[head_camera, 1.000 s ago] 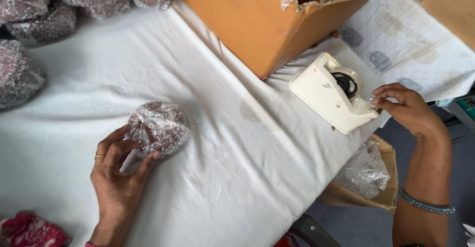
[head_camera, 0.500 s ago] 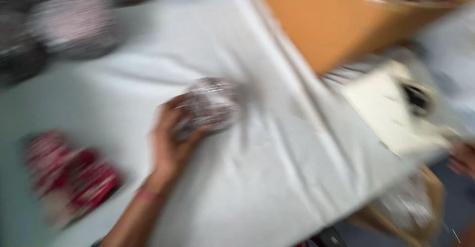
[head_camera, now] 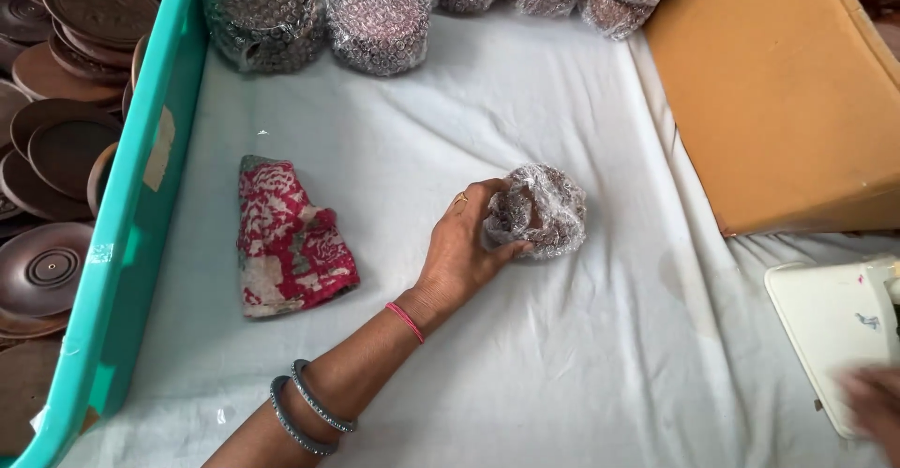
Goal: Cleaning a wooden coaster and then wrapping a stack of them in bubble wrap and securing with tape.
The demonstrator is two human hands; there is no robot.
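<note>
- The left hand [head_camera: 461, 248] rests on the white cloth [head_camera: 581, 365], near the middle of the table. Its fingers are closed around the left side of a bundle [head_camera: 536, 211] wrapped in bubble film.
- The bundle lies on the cloth, well apart from the wrapped stacks [head_camera: 377, 20] at the far edge and a little left of the cardboard box [head_camera: 778, 93].
- I judge the bundle as rather firm inside and soft outside. The film looks smooth, so it may slip in a loose grip. The brown pieces inside are probably breakable, like the brown plates [head_camera: 56, 149] left of the green tray [head_camera: 141, 215].
- A good hold seems to be around the sides, with the palm over the top, not by a loose end of film.
- The right hand [head_camera: 872, 402] is blurred and cut by the near right edge, beside a white device [head_camera: 825, 323]. I cannot tell if it is open or closed.
- What exactly is inside the bundle is hard to see through the film.
- A folded red patterned cloth [head_camera: 286, 238] lies left of the left hand, not touching it.
</note>
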